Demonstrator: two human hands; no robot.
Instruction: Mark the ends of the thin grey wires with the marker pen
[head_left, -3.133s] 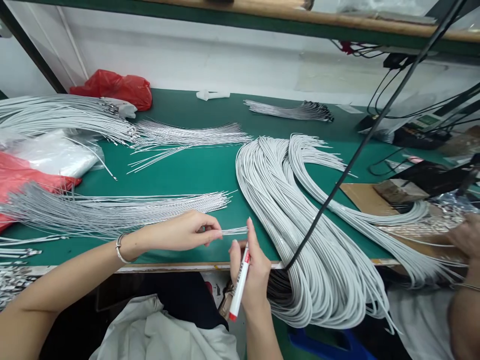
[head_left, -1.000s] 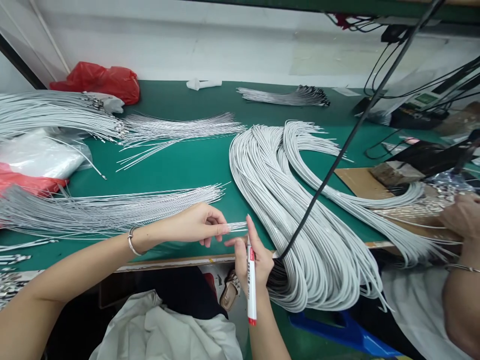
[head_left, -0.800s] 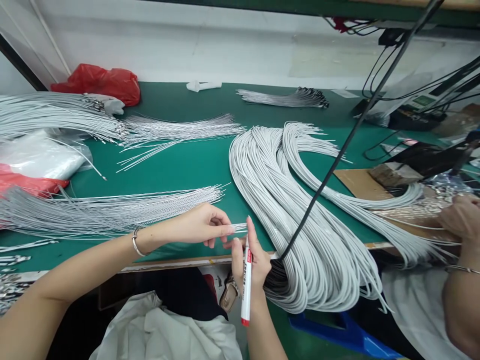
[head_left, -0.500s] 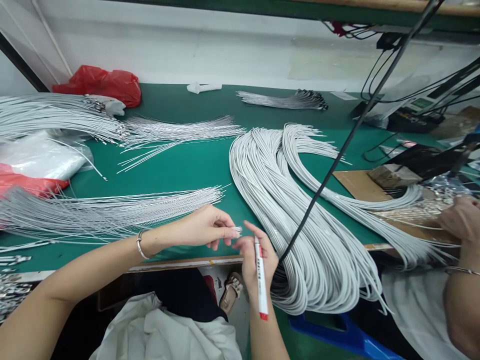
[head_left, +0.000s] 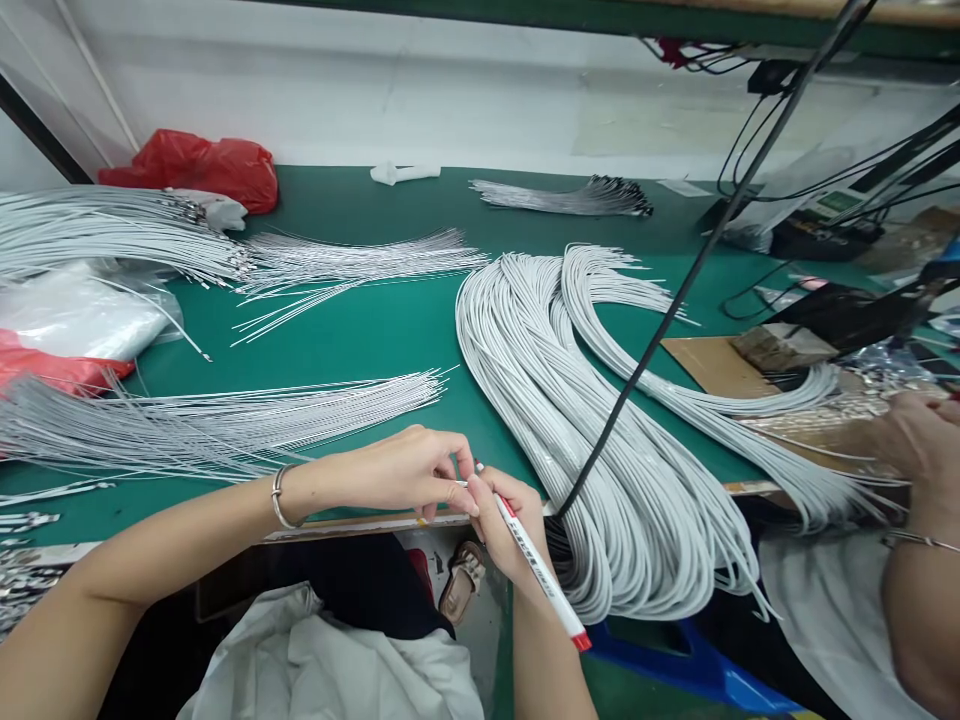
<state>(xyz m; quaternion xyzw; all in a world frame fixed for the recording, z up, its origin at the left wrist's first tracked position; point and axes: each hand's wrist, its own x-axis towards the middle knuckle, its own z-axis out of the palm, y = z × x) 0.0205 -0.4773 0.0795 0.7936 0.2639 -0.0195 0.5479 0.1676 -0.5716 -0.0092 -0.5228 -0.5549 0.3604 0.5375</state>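
My left hand, a bangle at its wrist, is closed in a pinch. A sliver of a small white piece shows at its fingertips; the rest is hidden by the fingers. My right hand is shut on a white marker pen with red ends. The pen slants, with its dark tip up beside my left fingers and its red end down to the right. Both hands meet over the table's front edge. Just right of them lies a large bent bundle of grey-white cables.
Thin wires lie left of my hands, with more bundles behind. A black cord slants across the view. At right, a co-worker's hand is over silvery-ended wires near a cardboard sheet. Red bags and plastic bags are at left.
My right hand has turned the marker pen from nearly upright to slanting, its tip now at my left fingers. The small white pieces in my left fingertips are now mostly covered.
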